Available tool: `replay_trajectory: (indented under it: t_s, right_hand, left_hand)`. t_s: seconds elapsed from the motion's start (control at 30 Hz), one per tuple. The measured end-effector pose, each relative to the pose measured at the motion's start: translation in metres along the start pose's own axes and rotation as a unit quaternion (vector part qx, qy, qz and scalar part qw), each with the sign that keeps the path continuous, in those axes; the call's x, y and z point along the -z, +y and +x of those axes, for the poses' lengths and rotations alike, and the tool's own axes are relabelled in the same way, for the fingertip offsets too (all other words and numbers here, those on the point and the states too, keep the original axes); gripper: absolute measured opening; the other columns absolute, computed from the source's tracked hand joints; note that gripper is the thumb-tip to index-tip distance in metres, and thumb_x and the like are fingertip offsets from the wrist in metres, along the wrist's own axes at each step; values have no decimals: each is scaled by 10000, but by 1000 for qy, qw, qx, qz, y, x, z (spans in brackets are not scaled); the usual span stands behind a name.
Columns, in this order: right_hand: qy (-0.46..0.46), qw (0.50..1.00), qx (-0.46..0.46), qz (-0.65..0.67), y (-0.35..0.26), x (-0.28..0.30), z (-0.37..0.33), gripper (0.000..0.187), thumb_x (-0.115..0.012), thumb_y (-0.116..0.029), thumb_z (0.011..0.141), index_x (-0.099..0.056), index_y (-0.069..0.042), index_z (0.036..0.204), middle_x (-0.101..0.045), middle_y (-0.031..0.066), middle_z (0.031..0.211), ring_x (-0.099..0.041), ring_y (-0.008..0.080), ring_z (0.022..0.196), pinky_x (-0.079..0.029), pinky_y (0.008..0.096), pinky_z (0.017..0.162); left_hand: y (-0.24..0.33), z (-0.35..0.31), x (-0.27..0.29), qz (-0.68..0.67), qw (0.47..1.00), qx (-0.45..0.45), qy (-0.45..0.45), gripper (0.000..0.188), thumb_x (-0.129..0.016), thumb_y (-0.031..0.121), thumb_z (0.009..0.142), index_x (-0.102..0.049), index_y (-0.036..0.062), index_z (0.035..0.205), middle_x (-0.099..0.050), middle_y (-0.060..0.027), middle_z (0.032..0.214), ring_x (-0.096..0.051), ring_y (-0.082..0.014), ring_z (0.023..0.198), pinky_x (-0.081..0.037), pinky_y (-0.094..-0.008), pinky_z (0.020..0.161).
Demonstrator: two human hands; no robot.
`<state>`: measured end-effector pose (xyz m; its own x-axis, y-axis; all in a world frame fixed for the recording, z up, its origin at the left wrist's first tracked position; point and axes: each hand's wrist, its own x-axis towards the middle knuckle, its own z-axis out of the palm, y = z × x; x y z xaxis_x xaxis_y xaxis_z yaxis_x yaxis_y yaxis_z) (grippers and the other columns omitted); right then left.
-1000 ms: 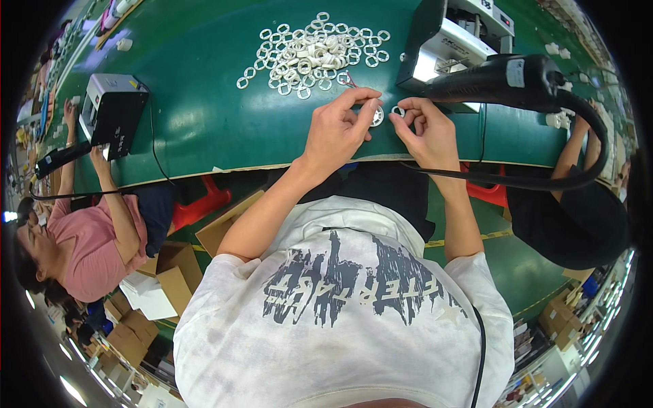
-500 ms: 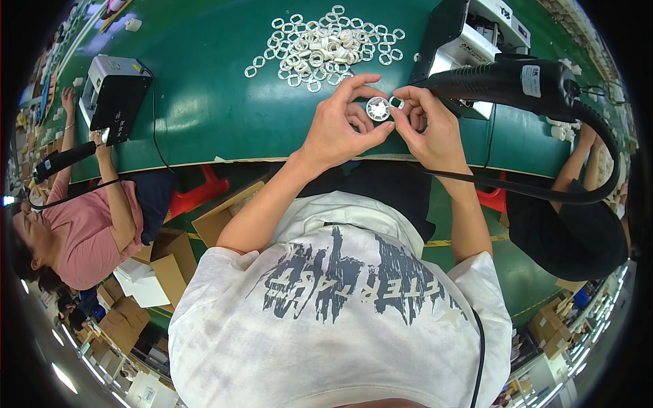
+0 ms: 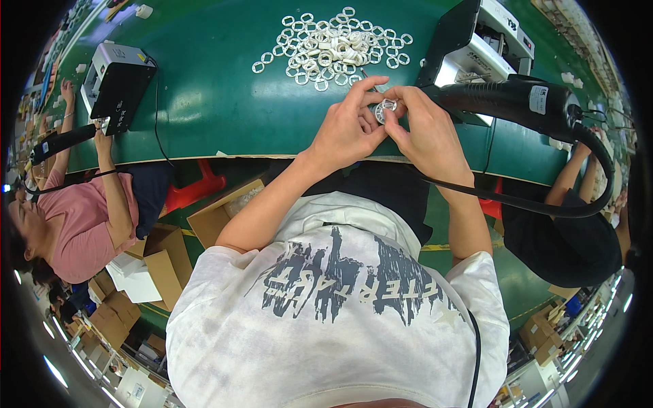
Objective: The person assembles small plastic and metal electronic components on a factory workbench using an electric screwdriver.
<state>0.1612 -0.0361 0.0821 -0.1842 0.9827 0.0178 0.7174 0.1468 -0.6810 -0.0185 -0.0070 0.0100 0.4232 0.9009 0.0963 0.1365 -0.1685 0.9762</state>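
Observation:
A small round white part with spokes and a metallic-looking centre (image 3: 385, 111) is between my two hands above the near side of the table. My left hand (image 3: 348, 128) is closed, gripping the part by its left edge with thumb and fingers. From the right, my right hand (image 3: 430, 129) closes on the same part, its thumb against the face and its fingers curled over the far edge. The small ring seen earlier in my right hand cannot be told apart from the part here. Beyond my hands lies a loose pile of white rings (image 3: 333, 49) with squarish openings.
A black-and-silver machine (image 3: 476, 58) stands right, beside a black handheld tool (image 3: 507, 97) with a thick hose (image 3: 607, 160). Further left are a similar machine (image 3: 117, 88) and a person in pink (image 3: 88, 234). Another person in black (image 3: 561, 238) sits right. Cardboard boxes (image 3: 166, 262) stand behind.
My right hand has moved left, bringing its fingers and the small ring against the round part. The part has tilted between my hands. The whole view has shifted slightly.

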Motion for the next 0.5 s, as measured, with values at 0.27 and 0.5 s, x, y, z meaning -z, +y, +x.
replay_trajectory:
  t_s: [0.27, 0.5]
  right_hand:
    - [-23, 999, -26, -37, 7, -1, -5, 257, -730, -110, 1021, -670, -9, 1249, -729, 163, 1013, -731, 365, 855, -579, 470, 776]
    - [66, 991, -41, 111, 25, -13, -26, 253, -713, -28, 1023, -703, -35, 1276, -689, 124, 981, -663, 238, 743, -546, 362, 708]
  left_hand:
    - [-7, 0, 1, 9, 1000, 13, -4, 437, -810, -4, 913, -548, 7, 1262, -769, -149, 1242, -729, -116, 740, -618, -278, 706]
    - [2, 2, 2, -17, 999, -38, -19, 300, -817, 22, 929, -626, -1, 1159, -761, -143, 1214, -717, -106, 726, -594, -252, 671]
